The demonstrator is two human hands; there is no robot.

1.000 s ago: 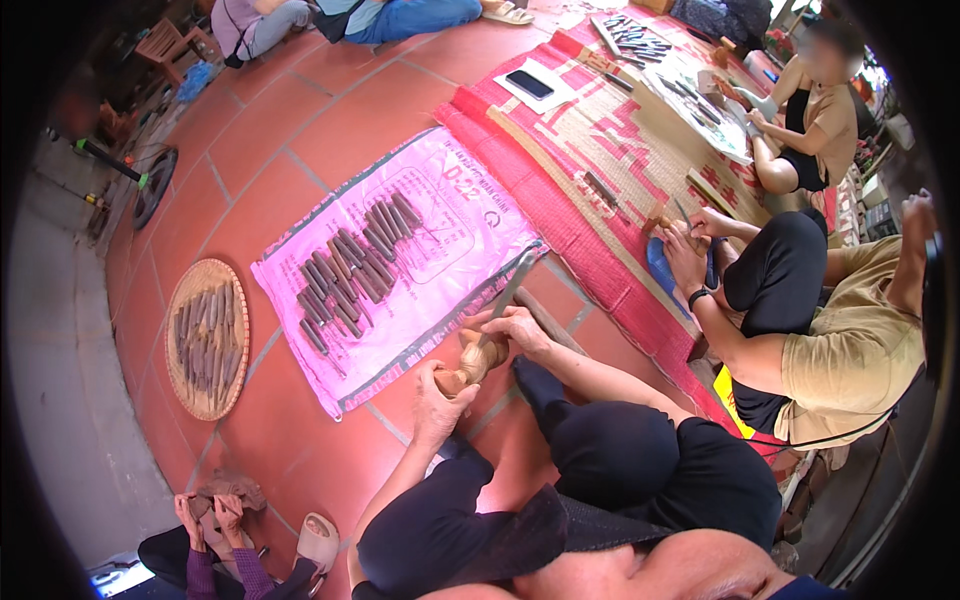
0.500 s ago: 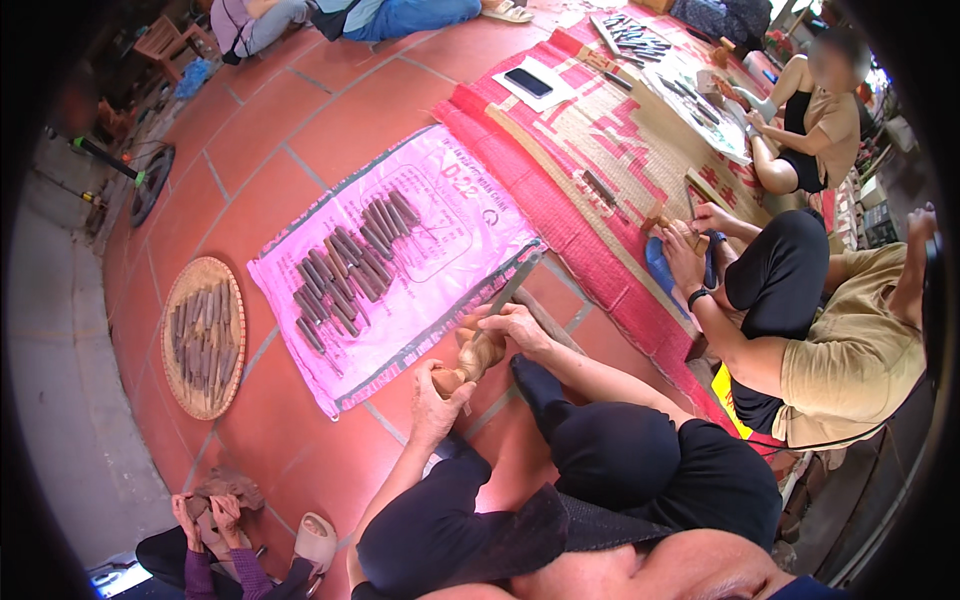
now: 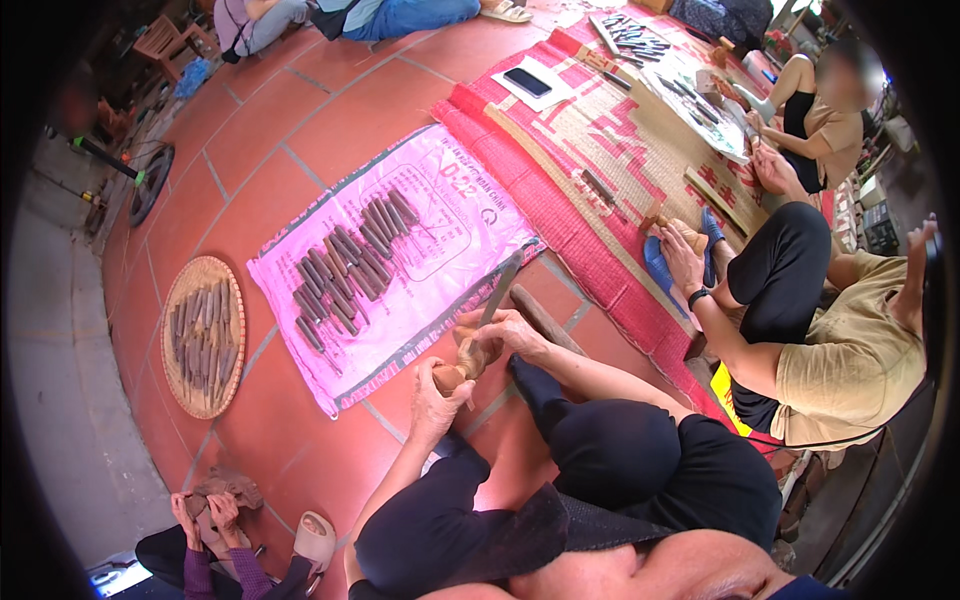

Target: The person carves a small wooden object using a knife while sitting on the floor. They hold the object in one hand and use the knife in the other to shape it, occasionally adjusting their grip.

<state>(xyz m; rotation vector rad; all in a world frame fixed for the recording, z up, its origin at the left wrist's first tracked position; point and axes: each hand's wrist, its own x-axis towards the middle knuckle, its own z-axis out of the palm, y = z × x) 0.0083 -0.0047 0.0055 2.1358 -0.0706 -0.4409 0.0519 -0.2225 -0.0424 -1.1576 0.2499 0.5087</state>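
Note:
My left hand [image 3: 432, 405] grips the near end of a carved wooden piece [image 3: 449, 378], light brown with rounded bulges, held in front of my knees. Fingers of my right hand [image 3: 512, 336] are closed around a long, flat, grey file-like tool [image 3: 500, 287] over the far end of the carving. The tool points up and away, its tip above the edge of the pink printed sack [image 3: 290, 270]. Whether it is a file or a blade I cannot tell. My fingers partly hide both the carving and the tool's lower end.
Several dark wooden-handled tools [image 3: 345, 270] lie on the sack. More sit in a round woven tray [image 3: 240, 375]. A wooden bar [image 3: 545, 322] rests beside my right hand. Co-workers sit to the right on a red mat [image 3: 560, 190] and at lower left. A phone [image 3: 528, 82] lies farther off.
The tool in my right hand has tilted more upright and shifted slightly left. My left hand stays nearly still with the carving. The co-worker at right has raised one hand off their work.

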